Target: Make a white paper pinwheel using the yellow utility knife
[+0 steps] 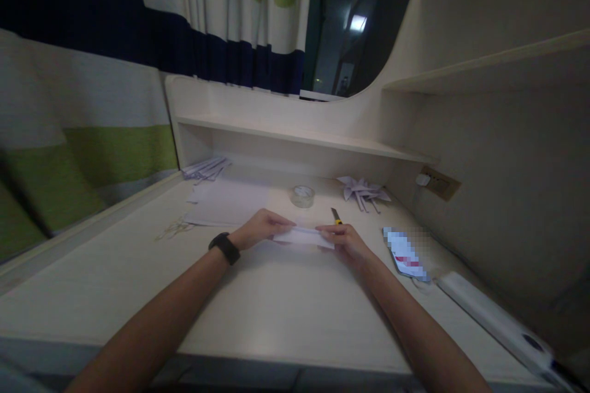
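Note:
A narrow folded strip of white paper [302, 236] lies across the middle of the pale desk [276, 307]. My left hand [259, 227], with a black watch on its wrist, pinches the strip's left end. My right hand [346, 241] presses down on the right end. Both hands rest on the desk top, fingers closed over the paper.
Behind the hands lie a stack of white sheets [225, 202], a roll of clear tape [303, 196], a yellow-tipped utility knife [336, 215] and folded paper pinwheels [362, 190]. Paper strips [205, 167] lie far left. A flat blurred object [405, 253] and white power strip [493, 316] sit right.

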Motion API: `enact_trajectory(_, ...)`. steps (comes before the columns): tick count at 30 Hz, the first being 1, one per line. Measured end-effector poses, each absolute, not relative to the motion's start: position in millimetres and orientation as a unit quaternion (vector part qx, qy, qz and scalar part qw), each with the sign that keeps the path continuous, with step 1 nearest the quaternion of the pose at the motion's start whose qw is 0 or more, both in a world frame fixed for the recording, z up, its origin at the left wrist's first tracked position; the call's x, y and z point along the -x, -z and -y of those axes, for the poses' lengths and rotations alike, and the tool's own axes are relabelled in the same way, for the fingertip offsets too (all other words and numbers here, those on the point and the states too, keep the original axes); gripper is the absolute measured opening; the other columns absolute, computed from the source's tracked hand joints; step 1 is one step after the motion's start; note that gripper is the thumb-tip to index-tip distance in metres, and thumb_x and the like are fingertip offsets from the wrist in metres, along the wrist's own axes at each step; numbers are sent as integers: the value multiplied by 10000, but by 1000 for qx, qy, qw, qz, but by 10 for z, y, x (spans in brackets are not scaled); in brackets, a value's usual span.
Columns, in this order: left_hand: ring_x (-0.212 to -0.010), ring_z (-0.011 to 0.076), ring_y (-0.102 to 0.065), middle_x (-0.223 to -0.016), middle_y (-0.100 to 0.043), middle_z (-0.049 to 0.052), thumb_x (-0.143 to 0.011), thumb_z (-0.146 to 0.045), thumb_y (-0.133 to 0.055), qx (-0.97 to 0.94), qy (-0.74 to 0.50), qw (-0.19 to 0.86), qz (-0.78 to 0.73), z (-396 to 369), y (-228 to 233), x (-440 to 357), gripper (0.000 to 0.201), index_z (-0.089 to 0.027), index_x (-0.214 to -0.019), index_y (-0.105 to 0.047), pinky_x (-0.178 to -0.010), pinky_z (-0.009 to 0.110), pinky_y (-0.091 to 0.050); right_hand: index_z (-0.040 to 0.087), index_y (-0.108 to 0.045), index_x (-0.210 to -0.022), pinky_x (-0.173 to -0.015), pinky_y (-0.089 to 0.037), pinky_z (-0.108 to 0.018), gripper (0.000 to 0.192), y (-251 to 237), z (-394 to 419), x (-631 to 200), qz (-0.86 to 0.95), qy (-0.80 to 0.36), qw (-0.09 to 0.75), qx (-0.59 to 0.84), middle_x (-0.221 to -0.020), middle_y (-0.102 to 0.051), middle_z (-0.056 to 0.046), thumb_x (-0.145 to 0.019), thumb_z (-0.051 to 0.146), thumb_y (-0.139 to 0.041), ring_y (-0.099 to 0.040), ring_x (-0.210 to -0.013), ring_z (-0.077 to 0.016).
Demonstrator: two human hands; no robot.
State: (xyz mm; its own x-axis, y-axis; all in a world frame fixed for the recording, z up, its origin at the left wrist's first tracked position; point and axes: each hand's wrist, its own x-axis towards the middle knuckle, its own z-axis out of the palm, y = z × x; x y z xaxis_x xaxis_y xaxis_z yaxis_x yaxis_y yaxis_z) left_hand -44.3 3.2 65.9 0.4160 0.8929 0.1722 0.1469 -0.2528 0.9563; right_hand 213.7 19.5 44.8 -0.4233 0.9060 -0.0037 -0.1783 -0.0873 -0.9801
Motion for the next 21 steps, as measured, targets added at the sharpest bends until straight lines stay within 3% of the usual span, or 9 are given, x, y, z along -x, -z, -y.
enact_trajectory(5,-655,164,-608,-787,-709,107,-676,-360,-744,-685,-395,469,-393,-40,-666,443,391,-82,-951,-725,-636,299,-506,141,-752,-821,-675,-558,-349,324,-430,-204,-2144,527,-652,423,343,-858,-709,-93,-522,226,-841,-643,-697,-180)
enact_trajectory(10,-743,189,-629,-924,-695,117,-626,-363,-780,-645,-410,515,-389,13,-692,376,423,-93,-945,-718,-668,326,-530,139,-756,-791,-688,-559,-361,319,-445,-192,-2142,541,-627,433,355,-823,-711,-90,-505,245,-847,-643,-702,-189)
enact_trajectory(21,-599,168,-600,-716,-698,115,-703,-392,-709,-699,-368,463,-402,71,-659,298,389,-50,-886,-732,-568,267,-458,139,-756,-752,-632,-556,-357,334,-446,-153,-2070,565,-593,437,373,-709,-701,-69,-473,291,-857,-628,-599,-167)
